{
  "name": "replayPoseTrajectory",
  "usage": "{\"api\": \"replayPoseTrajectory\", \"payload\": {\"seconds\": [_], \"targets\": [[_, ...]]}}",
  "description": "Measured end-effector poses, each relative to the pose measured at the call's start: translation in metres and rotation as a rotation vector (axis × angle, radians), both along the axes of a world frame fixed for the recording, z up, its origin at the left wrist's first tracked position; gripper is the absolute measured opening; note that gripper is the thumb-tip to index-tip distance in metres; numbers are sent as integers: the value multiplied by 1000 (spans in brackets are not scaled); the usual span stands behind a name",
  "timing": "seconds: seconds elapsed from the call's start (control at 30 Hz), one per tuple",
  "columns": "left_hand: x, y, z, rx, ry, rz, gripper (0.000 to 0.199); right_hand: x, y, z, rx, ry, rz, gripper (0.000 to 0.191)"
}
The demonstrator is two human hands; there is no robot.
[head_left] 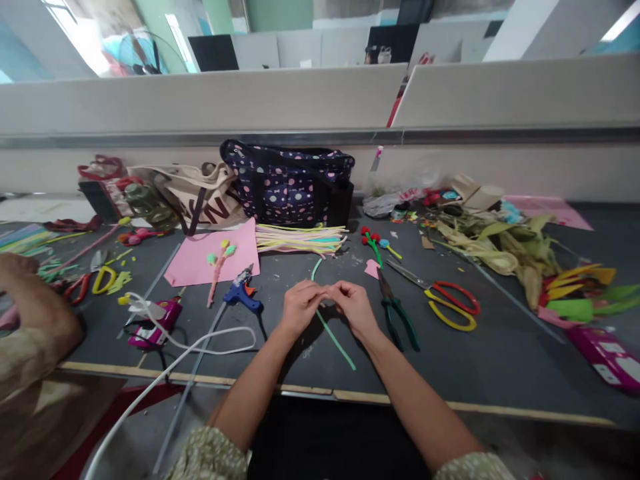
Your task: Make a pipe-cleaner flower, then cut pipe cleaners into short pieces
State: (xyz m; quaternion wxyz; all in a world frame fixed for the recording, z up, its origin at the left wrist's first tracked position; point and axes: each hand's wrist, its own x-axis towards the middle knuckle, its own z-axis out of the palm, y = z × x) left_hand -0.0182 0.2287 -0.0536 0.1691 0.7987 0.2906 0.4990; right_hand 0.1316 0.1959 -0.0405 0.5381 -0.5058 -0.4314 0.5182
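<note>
the left hand (301, 303) and right hand (354, 308) meet just right of the glue gun (243, 295), fingertips pinched narrow and touching or nearly so. the green stem (337, 341) is also right of the glue gun, running slantwise under the hands, with an end showing beyond and another nearer the body. i cannot tell whether the fingers grip it or pinch some small pale bit above it (the knuckles hide that spot).

behind the glue gun stands the bag (290, 190); the bundle (300, 240) lies behind it and to its right, and the pink sheet (190, 263) is at its back left. well right of it, past the hands, the pliers (395, 313) and scissors (453, 303) rest on the surface (310, 373).

the likeliest slip is a small piece dropping or the stem kinking, from a pinch that is too light or too hard. the white cord (225, 331) loops just in front of the glue gun, near the left forearm; a sideways sweep might snag it and drag the gun, and its nozzle could burn if hot.
</note>
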Motion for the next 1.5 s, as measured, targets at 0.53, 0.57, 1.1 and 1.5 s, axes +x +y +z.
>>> {"api": "replayPoseTrajectory", "payload": {"seconds": [0.53, 0.57, 1.1, 1.5], "targets": [[13, -14, 9, -341, -55, -145, 45, 7, 1, 14, -21, 186, -84, 32], [14, -15, 10, -384, -61, -187, 49, 9, 0, 16, 22, 107, -100, 29], [9, -14, 17, -421, -246, -47, 51, 133, -27, 67, 489, -414, -1005, 12], [3, -5, 14, -518, -356, 158, 41, 223, 84, 60, 371, -527, -861, 5]]}}
